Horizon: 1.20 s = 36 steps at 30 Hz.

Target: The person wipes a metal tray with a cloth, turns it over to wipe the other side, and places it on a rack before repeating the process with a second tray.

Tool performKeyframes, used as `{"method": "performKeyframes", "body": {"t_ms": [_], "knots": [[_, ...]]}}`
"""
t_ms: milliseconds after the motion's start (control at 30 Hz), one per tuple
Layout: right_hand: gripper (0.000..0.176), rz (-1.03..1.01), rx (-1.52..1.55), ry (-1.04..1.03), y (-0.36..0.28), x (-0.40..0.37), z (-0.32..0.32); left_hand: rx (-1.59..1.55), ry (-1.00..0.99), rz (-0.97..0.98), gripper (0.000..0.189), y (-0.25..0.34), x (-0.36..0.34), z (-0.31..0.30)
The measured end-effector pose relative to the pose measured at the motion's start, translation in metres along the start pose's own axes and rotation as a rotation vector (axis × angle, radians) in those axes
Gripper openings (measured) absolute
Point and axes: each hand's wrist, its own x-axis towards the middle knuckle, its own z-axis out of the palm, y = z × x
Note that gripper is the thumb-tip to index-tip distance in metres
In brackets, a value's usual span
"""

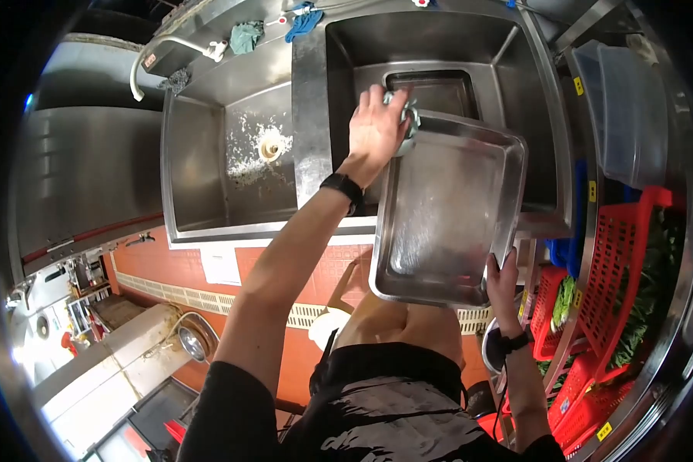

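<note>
A rectangular stainless steel pan (450, 208) is tilted over the front edge of the right sink basin. My right hand (503, 281) grips the pan's near right rim, thumb over the edge. At the far left corner of the pan, my left hand (377, 123) is closed on a pale green cloth (410, 131) pressed against the rim. Part of the cloth is hidden under the fingers. Beyond them, a second metal pan (470, 91) lies in the bottom of the right basin (531, 146).
White scraps surround the drain (270, 149) in the left basin (196, 165). A curved faucet (137, 73), a green rag (246, 36) and a blue cloth (304, 23) are along the back ledge. On the right stand clear plastic bins (627, 115) and red baskets (616, 262) with leafy greens.
</note>
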Motion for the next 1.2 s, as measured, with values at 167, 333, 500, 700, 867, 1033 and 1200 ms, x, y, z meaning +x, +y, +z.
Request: {"method": "performKeyframes", "body": {"t_ms": [167, 333, 500, 700, 867, 1033, 1200], "knots": [[0.028, 0.014, 0.051, 0.025, -0.014, 0.002, -0.002, 0.112, -0.140, 0.179, 0.062, 0.003, -0.044, -0.004], [0.031, 0.140, 0.116, -0.066, -0.013, 0.011, -0.004, -0.078, -0.257, 0.201, 0.058, 0.011, -0.156, -0.030], [0.038, 0.133, 0.042, -0.105, -0.011, 0.015, -0.004, -0.242, -0.325, 0.357, 0.052, 0.020, -0.252, -0.059], [0.036, 0.080, 0.025, -0.093, -0.002, 0.012, 0.001, -0.085, -0.174, 0.222, 0.064, -0.004, -0.156, -0.023], [0.029, -0.046, 0.079, -0.029, -0.002, 0.011, 0.001, -0.196, -0.006, 0.149, 0.064, -0.012, -0.023, -0.008], [0.023, 0.029, 0.175, -0.033, -0.001, 0.015, 0.002, -0.166, -0.129, 0.208, 0.062, -0.029, -0.025, 0.007], [0.026, 0.084, 0.055, -0.073, -0.015, 0.018, -0.003, -0.260, -0.314, 0.194, 0.066, -0.001, -0.116, -0.030]]}}
